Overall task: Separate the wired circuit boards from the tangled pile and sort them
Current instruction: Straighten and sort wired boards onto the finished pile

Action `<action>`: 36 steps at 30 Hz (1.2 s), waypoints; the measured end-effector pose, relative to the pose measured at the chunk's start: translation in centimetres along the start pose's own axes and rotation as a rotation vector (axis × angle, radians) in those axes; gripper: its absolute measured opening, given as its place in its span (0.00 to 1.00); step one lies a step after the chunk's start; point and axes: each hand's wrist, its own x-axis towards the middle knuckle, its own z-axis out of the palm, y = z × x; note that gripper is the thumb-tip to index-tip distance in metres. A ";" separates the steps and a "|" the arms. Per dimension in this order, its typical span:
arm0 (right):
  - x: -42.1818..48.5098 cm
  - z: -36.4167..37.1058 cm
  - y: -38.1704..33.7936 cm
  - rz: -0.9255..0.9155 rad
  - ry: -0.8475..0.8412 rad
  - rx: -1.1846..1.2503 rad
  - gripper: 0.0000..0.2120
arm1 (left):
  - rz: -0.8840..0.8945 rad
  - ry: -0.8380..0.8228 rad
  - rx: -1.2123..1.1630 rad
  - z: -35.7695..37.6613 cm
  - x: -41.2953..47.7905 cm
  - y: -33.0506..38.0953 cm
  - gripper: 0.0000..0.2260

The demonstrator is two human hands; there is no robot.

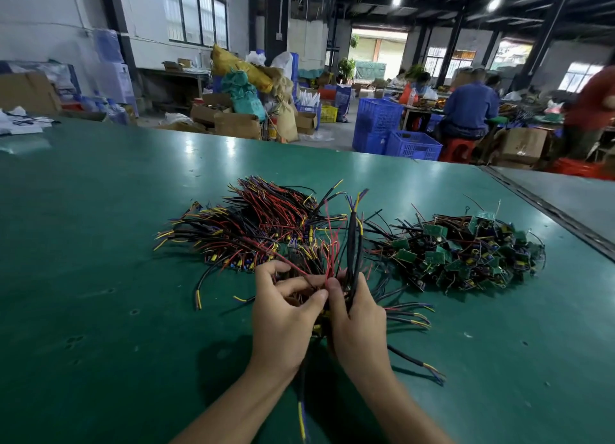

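On the green table [100,244] lie two heaps. At the centre left is a laid-out pile of wired boards [253,230] with red, black and yellow leads fanned outward. To the right sits a tangled pile of green circuit boards [466,254] with dark wires. Both hands meet just in front of the left pile. My left hand [283,320] pinches thin red wires with curled fingers. My right hand [359,324] grips a bundle of black cables [351,244] that stands upright above it, with yellow and blue tips. The board between my palms is mostly hidden.
Loose cables [409,314] trail to the right of my hands and one hangs down between my wrists. A seam [545,207] marks the table's right edge. Beyond the far edge stand blue crates [412,144], cardboard boxes and seated people at another bench.
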 end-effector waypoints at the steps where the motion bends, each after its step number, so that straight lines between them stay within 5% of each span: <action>1: 0.0 0.0 0.0 -0.013 -0.009 0.012 0.05 | -0.018 -0.016 -0.045 0.0 0.0 0.0 0.21; 9: 0.0 0.4 0.4 -0.021 0.067 0.047 0.08 | -0.021 -0.171 -0.347 -1.1 0.4 0.5 0.18; 12: 0.0 0.8 0.4 0.096 0.074 0.176 0.06 | -0.005 -0.227 -0.348 -1.2 0.6 0.6 0.09; 16: -0.3 0.7 0.6 0.056 0.076 0.212 0.06 | -0.075 -0.171 -0.300 -0.9 1.1 0.2 0.11; 21: -0.3 0.6 0.7 -0.090 0.088 0.144 0.04 | -0.026 -0.120 -0.203 -0.6 1.2 -0.5 0.24; 26: -0.5 0.5 0.0 -0.120 0.057 0.054 0.06 | -0.160 -0.106 -0.183 0.3 0.9 -0.2 0.16; 32: -1.1 1.3 -0.8 -0.231 -0.081 -0.105 0.08 | -0.245 0.001 -0.115 0.9 1.6 0.8 0.28; 36: -1.3 1.7 -1.1 -0.130 -0.102 -0.006 0.05 | -0.196 0.127 -0.121 0.6 1.7 0.3 0.24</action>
